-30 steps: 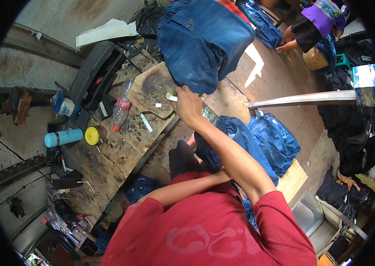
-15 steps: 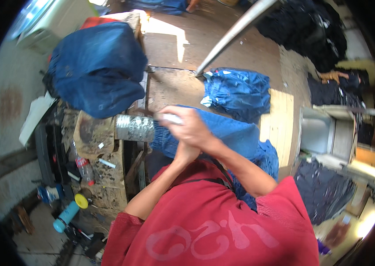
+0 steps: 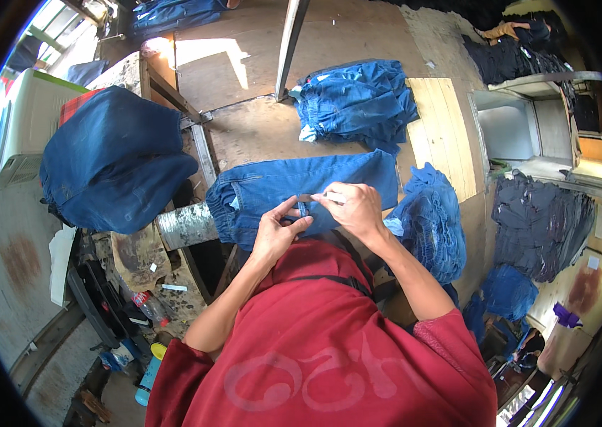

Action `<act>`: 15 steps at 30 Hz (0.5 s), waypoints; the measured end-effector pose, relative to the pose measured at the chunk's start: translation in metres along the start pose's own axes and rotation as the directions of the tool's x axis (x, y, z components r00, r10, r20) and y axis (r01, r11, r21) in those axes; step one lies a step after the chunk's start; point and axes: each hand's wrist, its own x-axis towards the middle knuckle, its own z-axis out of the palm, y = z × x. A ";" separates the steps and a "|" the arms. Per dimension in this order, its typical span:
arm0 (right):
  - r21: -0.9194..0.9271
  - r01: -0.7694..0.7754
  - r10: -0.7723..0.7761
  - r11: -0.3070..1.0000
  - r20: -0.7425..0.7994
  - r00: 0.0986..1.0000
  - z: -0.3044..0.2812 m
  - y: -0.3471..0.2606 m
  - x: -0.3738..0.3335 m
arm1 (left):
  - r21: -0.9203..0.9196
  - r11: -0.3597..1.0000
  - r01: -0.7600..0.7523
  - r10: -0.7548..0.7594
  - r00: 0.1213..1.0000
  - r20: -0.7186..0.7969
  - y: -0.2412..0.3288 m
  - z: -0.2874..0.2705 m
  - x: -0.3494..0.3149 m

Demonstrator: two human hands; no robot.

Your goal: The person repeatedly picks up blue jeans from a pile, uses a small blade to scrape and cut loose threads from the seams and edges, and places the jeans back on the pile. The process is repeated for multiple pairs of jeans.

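Blue jeans with a gathered waistband lie lengthwise across a narrow board wrapped in worn silvery metal. Over their near edge, my left hand pinches a small strip of blue denim between thumb and fingers. Just right of it, my right hand grips a small pale-handled tool. Its thin dark end points left and meets the strip; what kind of tool it is I cannot make out.
A large dark blue denim bundle sits left of the board. Stacks of blue jeans lie beyond and to the right. A metal post rises at the back. A plastic bottle lies on the stained wooden bench.
My hands have moved from the waistband end to the middle of the jeans and come apart from their overlap. The denim strip now shows between them. The whole view has shifted.
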 end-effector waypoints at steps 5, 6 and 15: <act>-0.010 0.083 -0.083 0.996 0.037 0.996 -0.005 0.004 0.012 | -0.028 0.999 -0.023 0.022 0.999 -0.041 -0.004 0.002 0.005; 0.092 0.086 -0.094 0.992 0.086 0.992 -0.006 0.004 0.013 | -0.029 1.000 0.003 -0.005 0.998 -0.064 -0.005 0.003 0.005; -0.143 0.005 0.006 0.990 0.074 0.997 0.000 0.005 0.021 | -0.038 0.997 -0.066 0.057 0.981 -0.187 -0.009 0.007 -0.002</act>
